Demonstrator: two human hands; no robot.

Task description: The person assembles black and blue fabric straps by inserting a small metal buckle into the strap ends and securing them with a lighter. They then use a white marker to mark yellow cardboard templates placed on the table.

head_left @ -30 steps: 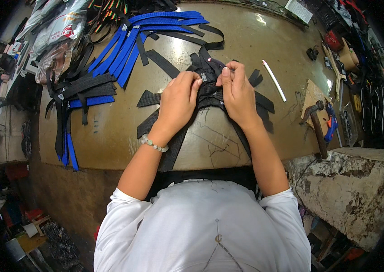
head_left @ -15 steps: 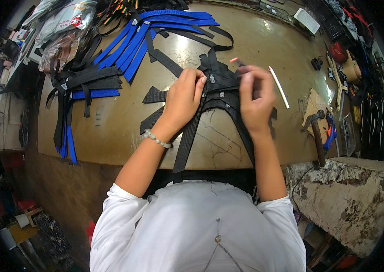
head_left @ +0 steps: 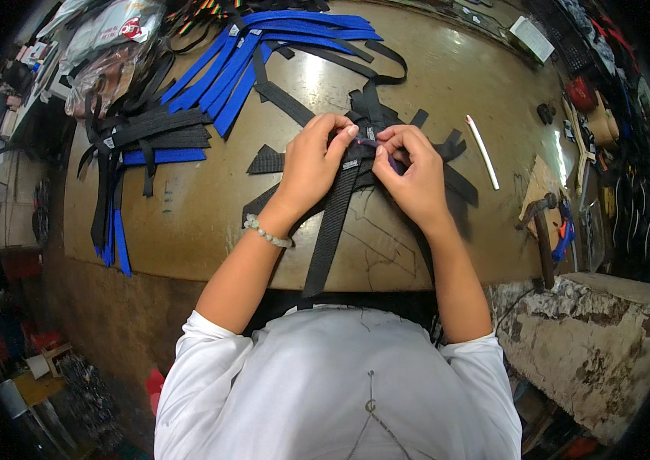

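Observation:
A stack of black webbing straps [head_left: 332, 226] with small pale tags lies crossed on the table in front of me. My left hand [head_left: 311, 157] is closed, thumb and fingertips pinching the straps near the crossing. Close beside it, my right hand [head_left: 417, 170] is closed on a slim dark tool [head_left: 368, 143] with a pinkish end. That end points at my left fingertips, over the straps. My fingers cover most of the tool, so its kind is unclear. One long strap hangs toward me over the table's front edge; other strap ends fan out on both sides.
Blue webbing straps [head_left: 225, 84] lie at the far left, near a bundle of black and blue straps [head_left: 152, 134] and plastic bags [head_left: 106, 77]. To the right are a white stick-like marker [head_left: 483, 153], a hammer [head_left: 543, 241] and a notepad [head_left: 532, 38].
My right hand has moved left and down onto the straps, bringing the dark tool to my left fingertips. The left hand keeps its pinch. The strap ends at right are now more visible.

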